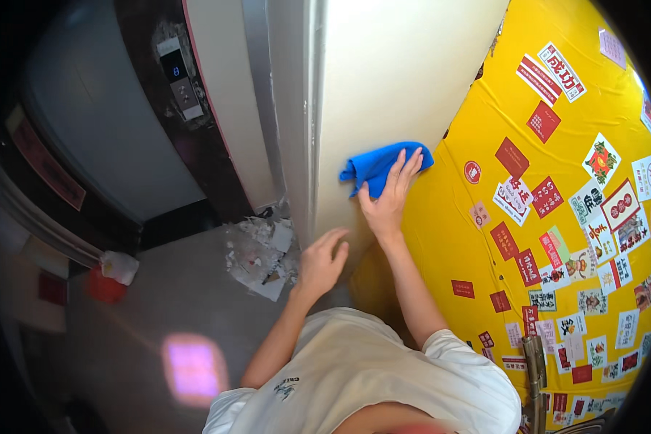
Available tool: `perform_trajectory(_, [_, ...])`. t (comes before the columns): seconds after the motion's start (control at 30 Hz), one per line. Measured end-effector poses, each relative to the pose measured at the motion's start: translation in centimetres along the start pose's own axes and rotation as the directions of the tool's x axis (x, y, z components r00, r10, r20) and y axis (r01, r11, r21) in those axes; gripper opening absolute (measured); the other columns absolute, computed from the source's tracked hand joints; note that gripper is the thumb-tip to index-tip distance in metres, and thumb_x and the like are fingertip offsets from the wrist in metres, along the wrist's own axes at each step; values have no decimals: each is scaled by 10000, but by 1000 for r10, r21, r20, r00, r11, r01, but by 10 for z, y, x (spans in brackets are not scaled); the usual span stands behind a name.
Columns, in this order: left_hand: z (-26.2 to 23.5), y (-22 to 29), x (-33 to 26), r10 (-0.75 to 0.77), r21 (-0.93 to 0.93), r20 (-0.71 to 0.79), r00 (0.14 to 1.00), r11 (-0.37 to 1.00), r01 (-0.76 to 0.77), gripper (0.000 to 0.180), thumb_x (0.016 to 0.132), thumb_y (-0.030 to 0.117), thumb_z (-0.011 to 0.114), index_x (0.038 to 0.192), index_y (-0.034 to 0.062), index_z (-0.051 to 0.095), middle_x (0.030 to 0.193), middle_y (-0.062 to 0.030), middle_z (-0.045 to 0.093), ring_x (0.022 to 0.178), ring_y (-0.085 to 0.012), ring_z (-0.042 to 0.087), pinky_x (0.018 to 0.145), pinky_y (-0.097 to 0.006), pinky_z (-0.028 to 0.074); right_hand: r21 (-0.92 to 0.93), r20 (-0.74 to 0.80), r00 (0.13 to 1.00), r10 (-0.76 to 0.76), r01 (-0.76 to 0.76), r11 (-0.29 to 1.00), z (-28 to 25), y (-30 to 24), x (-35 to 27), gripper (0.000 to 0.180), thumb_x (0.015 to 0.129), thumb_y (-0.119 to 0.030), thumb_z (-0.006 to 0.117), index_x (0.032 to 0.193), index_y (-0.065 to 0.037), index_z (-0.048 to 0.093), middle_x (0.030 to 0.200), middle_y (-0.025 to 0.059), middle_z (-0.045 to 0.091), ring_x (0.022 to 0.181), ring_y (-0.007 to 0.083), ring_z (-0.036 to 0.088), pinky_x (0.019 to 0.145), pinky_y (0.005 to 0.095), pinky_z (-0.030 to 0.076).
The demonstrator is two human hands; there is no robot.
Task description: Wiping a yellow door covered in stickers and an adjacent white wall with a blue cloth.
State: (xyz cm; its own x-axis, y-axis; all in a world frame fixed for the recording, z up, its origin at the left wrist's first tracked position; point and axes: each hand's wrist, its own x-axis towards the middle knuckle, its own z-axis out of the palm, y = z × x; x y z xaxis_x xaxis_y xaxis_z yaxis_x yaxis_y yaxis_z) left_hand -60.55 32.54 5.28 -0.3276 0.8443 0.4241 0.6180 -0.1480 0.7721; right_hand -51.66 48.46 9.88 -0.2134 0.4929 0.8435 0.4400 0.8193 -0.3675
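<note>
Over there on the cream pillar, the right hand lies spread-fingered across a blue cloth. Near the pillar's corner, the left hand has its loosely bent fingers released.

Under the right hand we see soft, matt blue cloth against a pale wall that looks smooth and painted. To that hand's right, we find a yellow covering, creased and plastic-looking with a slight sheen, bearing flat paper cards. Just left of the left hand lies a rough heap of papery scraps; farther left, we notice a smooth, metal-looking door.
</note>
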Motion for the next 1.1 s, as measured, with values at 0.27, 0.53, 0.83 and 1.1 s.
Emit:
perform_trajectory(0.27, [-67,-64,6,-304,260,-95,948,912,319,284,938,219,558,1143,41,642,1108,-176,664,999,-357,621,881,-408,476,356,-29,992,122,-103,929,31,-16,-45,606,772,-160,752,1243,-30,392,1525,336,176,1421,531,99,1126,610,125])
perform_trajectory(0.53, [-83,-133,-49,-557,188,193,808,829,527,320,916,256,587,1147,43,646,1152,-204,638,1100,-358,594,933,-414,453,255,35,920,390,-385,887,64,20,-131,666,736,-96,800,1203,-53,328,1555,319,76,1444,489,69,1147,534,157])
perform_trajectory(0.83, [-134,-223,7,-156,98,270,950,986,134,310,926,242,593,1180,70,632,1220,-156,596,1142,-306,562,939,-370,450,295,-150,769,622,-565,770,90,16,-145,547,846,35,634,1263,-63,294,1569,283,85,1431,392,233,1135,440,242])
perform_trajectory(1.1, [-242,-312,7,-313,102,324,893,950,296,339,908,248,593,1181,46,608,1203,-176,590,1150,-361,534,983,-427,416,873,-9,466,885,-428,235,99,35,-137,388,974,-357,426,1185,-54,545,1008,40,619,1028,200,559,965,354,414])
